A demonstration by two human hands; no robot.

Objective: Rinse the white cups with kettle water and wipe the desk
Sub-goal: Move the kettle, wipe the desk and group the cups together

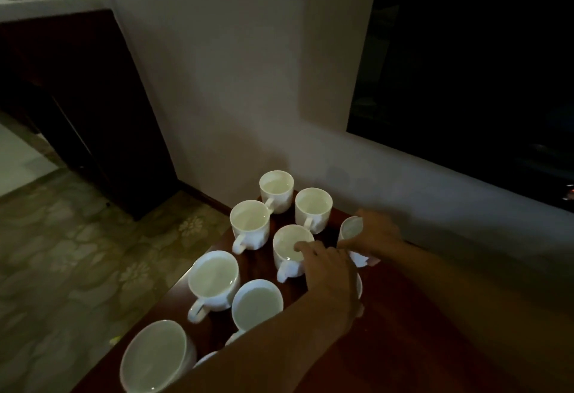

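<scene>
We had the white cups (249, 226) clustered at the desk's (413, 330) far left corner, seemingly for rinsing in turn. Our left hand (329, 271) reached fingers into the middle cup (287, 248); our right hand (377, 234) gripped a tilted cup (349, 231), probably to drain it.

You are in a room that looks like a home or a hotel room. You stand at a dark wood desk (419, 330) with many white cups (214, 281) on it. The floor (77, 262) on the left has a soft flower pattern, like a carpet. A plain pale wall (233, 82) is on the far side. A big dark window (481, 66) is on the right. A dark cabinet (77, 97) with a pale top stands far left.
</scene>
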